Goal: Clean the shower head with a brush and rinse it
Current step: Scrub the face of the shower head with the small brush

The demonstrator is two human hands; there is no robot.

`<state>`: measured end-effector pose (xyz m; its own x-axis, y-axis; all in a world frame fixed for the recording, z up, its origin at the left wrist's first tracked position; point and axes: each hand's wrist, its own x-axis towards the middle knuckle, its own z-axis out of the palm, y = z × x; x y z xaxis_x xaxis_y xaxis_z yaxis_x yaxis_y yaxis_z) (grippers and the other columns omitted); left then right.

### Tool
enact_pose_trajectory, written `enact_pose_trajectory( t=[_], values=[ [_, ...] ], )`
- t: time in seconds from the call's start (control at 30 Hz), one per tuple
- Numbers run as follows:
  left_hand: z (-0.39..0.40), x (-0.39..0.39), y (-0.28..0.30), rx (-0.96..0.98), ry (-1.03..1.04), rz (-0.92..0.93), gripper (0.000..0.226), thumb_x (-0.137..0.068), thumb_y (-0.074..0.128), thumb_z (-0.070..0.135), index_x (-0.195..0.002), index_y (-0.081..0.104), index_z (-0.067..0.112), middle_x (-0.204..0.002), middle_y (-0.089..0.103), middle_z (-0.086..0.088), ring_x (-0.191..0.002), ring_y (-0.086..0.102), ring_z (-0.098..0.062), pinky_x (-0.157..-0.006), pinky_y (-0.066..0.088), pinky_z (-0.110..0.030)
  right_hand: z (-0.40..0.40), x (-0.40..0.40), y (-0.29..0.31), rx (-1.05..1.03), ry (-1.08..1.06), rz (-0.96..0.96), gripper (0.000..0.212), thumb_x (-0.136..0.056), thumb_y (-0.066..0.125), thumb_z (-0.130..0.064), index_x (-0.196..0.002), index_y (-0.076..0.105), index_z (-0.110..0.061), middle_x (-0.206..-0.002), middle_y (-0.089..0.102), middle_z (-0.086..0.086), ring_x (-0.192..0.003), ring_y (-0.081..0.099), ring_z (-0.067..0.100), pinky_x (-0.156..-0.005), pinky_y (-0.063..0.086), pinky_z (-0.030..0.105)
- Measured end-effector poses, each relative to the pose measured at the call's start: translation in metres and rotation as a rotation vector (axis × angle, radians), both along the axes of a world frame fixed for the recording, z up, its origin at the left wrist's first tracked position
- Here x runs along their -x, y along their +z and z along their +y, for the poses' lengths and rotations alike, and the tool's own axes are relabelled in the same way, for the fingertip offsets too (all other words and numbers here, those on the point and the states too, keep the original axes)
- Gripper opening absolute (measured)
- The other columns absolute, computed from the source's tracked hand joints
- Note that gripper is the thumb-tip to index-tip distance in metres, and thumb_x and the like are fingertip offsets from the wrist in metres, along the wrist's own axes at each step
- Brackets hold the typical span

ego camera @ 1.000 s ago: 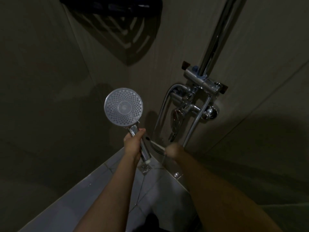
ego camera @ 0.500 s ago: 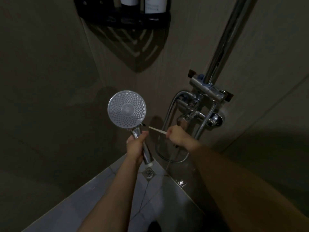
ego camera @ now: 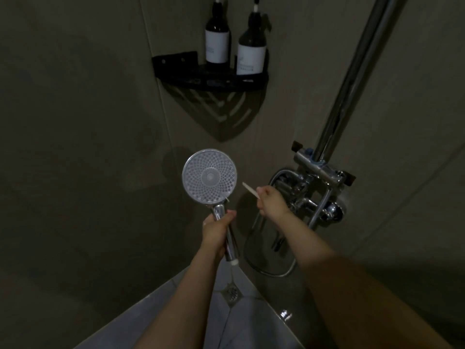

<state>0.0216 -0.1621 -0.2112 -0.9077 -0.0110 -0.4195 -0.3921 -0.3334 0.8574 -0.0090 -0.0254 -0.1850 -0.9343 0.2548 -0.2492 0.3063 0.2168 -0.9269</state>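
At frame centre, the left hand (ego camera: 217, 231) grips the shower head (ego camera: 209, 176); the right hand (ego camera: 271, 200) pinches a thin brush (ego camera: 250, 190) just beside it. A wet chrome handle could slip during scrubbing.

The shower head (ego camera: 209, 176) stands left of the brush (ego camera: 250, 190), the tap fitting (ego camera: 317, 187) right of both, two bottles (ego camera: 217, 34) on the corner shelf (ego camera: 211, 76) above, the drain (ego camera: 231, 292) below.

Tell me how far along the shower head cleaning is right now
Done: the shower head is off its mount, held by its handle in the left hand, face toward the camera. In hand: the right hand holds the brush, its tip just short of the face. Left: scrubbing and rinsing; no water is seen running.
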Motion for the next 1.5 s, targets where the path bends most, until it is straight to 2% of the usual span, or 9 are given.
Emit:
enact_pose_trajectory(
  t=[0.1, 0.27, 0.47, 0.77, 0.93, 1.1, 1.27, 1.43, 1.5],
  values=[
    [0.000, 0.007, 0.020, 0.020, -0.002, 0.075, 0.008, -0.082, 0.065, 0.004, -0.077, 0.066, 0.010, -0.082, 0.066, -0.016, -0.083, 0.063, -0.029, -0.084, 0.053, -0.042, -0.002, 0.002, 0.027, 0.252, -0.022, 0.056, 0.020, -0.100, 0.036, -0.016, -0.088, 0.051, -0.014, -0.054, 0.047, 0.000, -0.040, 0.044, 0.005, -0.042, 0.033, 0.018],
    [-0.008, 0.019, 0.056, 0.034, -0.003, 0.179, 0.007, -0.084, 0.064, 0.006, -0.079, 0.062, 0.011, -0.065, 0.061, -0.004, -0.056, 0.060, -0.013, -0.055, 0.052, -0.022, 0.001, 0.005, 0.076, 0.419, -0.017, 0.142, 0.025, -0.098, 0.034, -0.005, -0.081, 0.049, -0.016, -0.066, 0.046, 0.003, -0.056, 0.043, 0.013, -0.052, 0.036, 0.022],
    [-0.017, 0.035, 0.086, 0.016, -0.067, 0.201, 0.018, -0.086, 0.063, 0.007, -0.074, 0.050, 0.012, -0.052, 0.050, -0.003, -0.039, 0.050, -0.011, -0.041, 0.045, -0.021, -0.010, 0.019, 0.145, -0.010, 0.099, 0.362, 0.034, -0.098, 0.043, -0.018, -0.065, 0.051, -0.015, -0.046, 0.040, -0.001, -0.027, 0.035, 0.002, -0.035, 0.031, 0.018],
    [-0.011, 0.046, 0.118, 0.044, -0.103, 0.291, 0.028, -0.087, 0.057, -0.001, -0.066, 0.043, 0.011, -0.038, 0.039, 0.002, -0.028, 0.034, -0.008, -0.032, 0.029, -0.015, -0.057, 0.019, 0.203, -0.828, 0.404, 0.367, 0.032, -0.093, 0.048, -0.030, -0.065, 0.056, -0.018, -0.064, 0.055, 0.001, -0.063, 0.054, 0.017, -0.057, 0.039, 0.027],
    [-0.014, 0.048, 0.119, 0.036, -0.115, 0.279, 0.028, -0.086, 0.058, 0.000, -0.067, 0.042, 0.012, -0.038, 0.039, 0.003, -0.030, 0.034, -0.008, -0.033, 0.029, -0.016, -0.038, 0.028, 0.213, -0.631, -0.066, 0.364, 0.034, -0.098, 0.041, -0.021, -0.099, 0.065, 0.003, -0.096, 0.065, 0.022, -0.082, 0.059, 0.030, -0.063, 0.033, 0.026],
    [-0.019, 0.053, 0.121, 0.044, -0.117, 0.282, 0.026, -0.085, 0.058, 0.000, -0.068, 0.043, 0.013, -0.038, 0.041, 0.004, -0.030, 0.035, -0.009, -0.034, 0.030, -0.018, -0.064, 0.017, 0.202, -0.875, 0.391, 0.309, 0.036, -0.095, 0.044, -0.027, -0.062, 0.054, -0.016, -0.064, 0.052, 0.002, -0.061, 0.051, 0.018, -0.062, 0.043, 0.032],
    [-0.018, 0.053, 0.125, 0.060, -0.125, 0.285, 0.027, -0.084, 0.058, -0.001, -0.070, 0.041, 0.012, -0.039, 0.040, 0.002, -0.029, 0.035, -0.008, -0.033, 0.030, -0.016, -0.056, 0.036, 0.197, -0.851, 0.099, 0.294, 0.034, -0.097, 0.036, -0.024, -0.080, 0.060, -0.008, -0.077, 0.057, 0.011, -0.072, 0.055, 0.024, -0.061, 0.040, 0.030],
    [-0.022, 0.055, 0.124, 0.065, -0.114, 0.287, 0.025, -0.084, 0.058, -0.001, -0.070, 0.043, 0.012, -0.042, 0.041, 0.001, -0.029, 0.035, -0.009, -0.033, 0.031, -0.017, -0.072, 0.025, 0.185, -0.894, 0.335, 0.303, 0.031, -0.096, 0.041, -0.031, -0.077, 0.061, -0.017, -0.073, 0.058, 0.004, -0.068, 0.058, 0.019, -0.058, 0.045, 0.029],
    [-0.022, 0.055, 0.125, 0.069, -0.116, 0.294, 0.026, -0.084, 0.058, -0.001, -0.068, 0.042, 0.013, -0.040, 0.041, 0.001, -0.029, 0.035, -0.009, -0.033, 0.031, -0.017, -0.065, 0.033, 0.185, -0.887, 0.173, 0.259, 0.030, -0.096, 0.041, -0.026, -0.091, 0.066, -0.010, -0.084, 0.062, 0.010, -0.079, 0.062, 0.026, -0.062, 0.042, 0.028]
  ],
)
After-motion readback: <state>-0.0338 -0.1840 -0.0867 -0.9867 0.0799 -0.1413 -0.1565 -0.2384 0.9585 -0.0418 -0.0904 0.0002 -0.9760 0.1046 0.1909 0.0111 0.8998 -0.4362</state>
